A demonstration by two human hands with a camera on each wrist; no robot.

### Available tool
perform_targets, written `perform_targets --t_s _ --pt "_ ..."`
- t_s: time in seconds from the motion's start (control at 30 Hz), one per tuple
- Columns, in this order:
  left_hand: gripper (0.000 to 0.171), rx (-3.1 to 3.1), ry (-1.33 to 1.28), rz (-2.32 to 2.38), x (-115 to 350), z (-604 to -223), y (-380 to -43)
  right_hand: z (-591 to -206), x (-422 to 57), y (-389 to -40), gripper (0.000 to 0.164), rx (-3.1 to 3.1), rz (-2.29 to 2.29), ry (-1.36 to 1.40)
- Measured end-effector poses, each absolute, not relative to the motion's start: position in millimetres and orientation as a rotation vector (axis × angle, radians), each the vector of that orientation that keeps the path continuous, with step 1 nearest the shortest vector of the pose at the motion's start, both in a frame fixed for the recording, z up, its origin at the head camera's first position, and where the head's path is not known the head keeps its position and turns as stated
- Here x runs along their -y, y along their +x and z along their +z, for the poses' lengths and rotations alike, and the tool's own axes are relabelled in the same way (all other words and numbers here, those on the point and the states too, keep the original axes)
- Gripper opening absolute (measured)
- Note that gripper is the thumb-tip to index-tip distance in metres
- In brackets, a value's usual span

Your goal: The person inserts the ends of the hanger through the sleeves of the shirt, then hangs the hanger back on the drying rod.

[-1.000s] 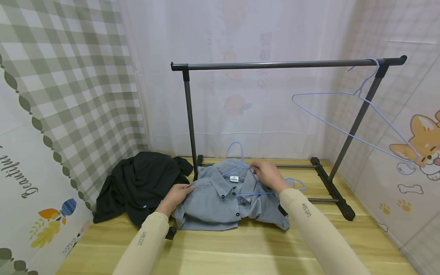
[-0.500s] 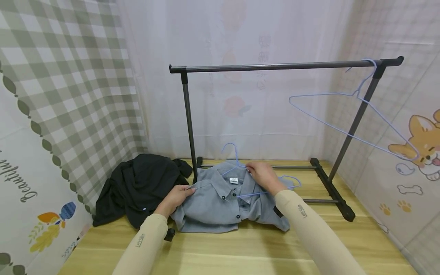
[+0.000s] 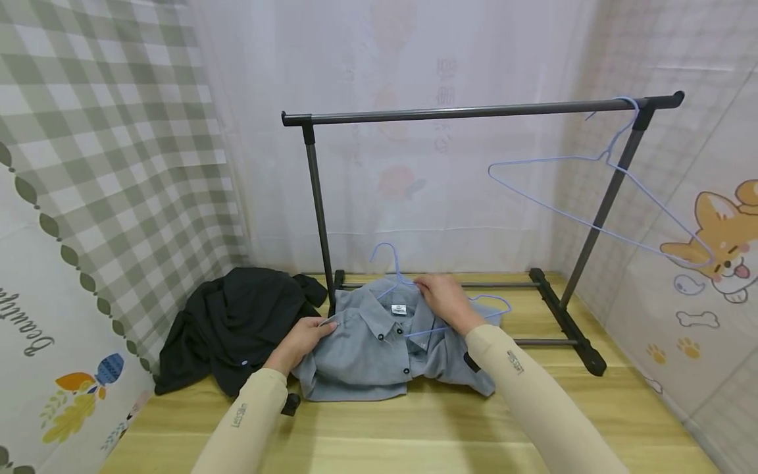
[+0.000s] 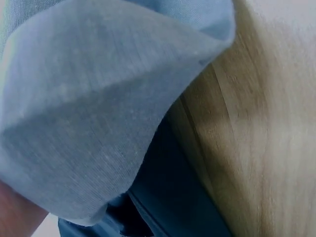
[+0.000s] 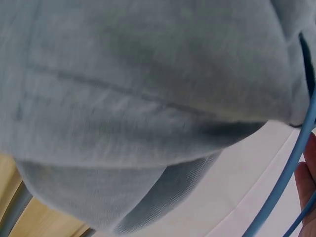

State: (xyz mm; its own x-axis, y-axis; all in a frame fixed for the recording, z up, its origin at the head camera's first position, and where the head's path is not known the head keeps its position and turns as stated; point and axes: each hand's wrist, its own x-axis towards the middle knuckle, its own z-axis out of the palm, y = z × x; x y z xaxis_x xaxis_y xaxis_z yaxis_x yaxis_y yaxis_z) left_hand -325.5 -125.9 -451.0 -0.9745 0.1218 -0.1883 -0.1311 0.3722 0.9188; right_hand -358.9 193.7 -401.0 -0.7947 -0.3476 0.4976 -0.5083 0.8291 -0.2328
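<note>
Grey shirt (image 3: 379, 349): button-front, collar up, lying flat on the wooden floor (image 3: 414, 428) at the foot of the clothes rack (image 3: 474, 110), just beside a heap of black clothing (image 3: 237, 326).

Blue wire hanger (image 3: 393, 280): partly inside the shirt at the neck, hook sticking out above the collar, one shoulder wire showing past the far edge of the cloth.

Left hand (image 3: 302, 339): fingers curled, pinching the near shoulder edge of the shirt.

Right hand (image 3: 441, 299): closed on the hanger at the neck opening, close by the collar; the wrist view shows blue wire against the fingers (image 5: 307, 182).

Step in hand, as I judge it: fitting the hanger into the shirt, one shoulder seated, the other not yet.

Next move calls for: sliding the free hanger arm under the near shoulder while the cloth is held taut, keeping the hook clear of the collar.

Second blue hanger (image 3: 598, 197): hanging on the rack bar, right end.

Writing:
- white neck label (image 3: 399, 309), print too small to read;
- lettering on both beige sleeves (image 3: 515, 362), not legible;
- "Beautiful" partly seen on the left wall (image 3: 35, 342).
</note>
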Motion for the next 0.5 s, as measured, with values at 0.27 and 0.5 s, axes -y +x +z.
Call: perform_targets --t_s 0.27,0.5 --pt "0.034 -2.367 0.034 1.650 123.6 -452.2 -326.1 -402.1 -178.8 -358.0 0.017 2.592 0.447 0.668" --pt "0.020 -2.414 0.044 1.671 126.6 -451.6 -327.1 -401.9 -176.1 -360.8 0.018 2.600 0.462 0.579"
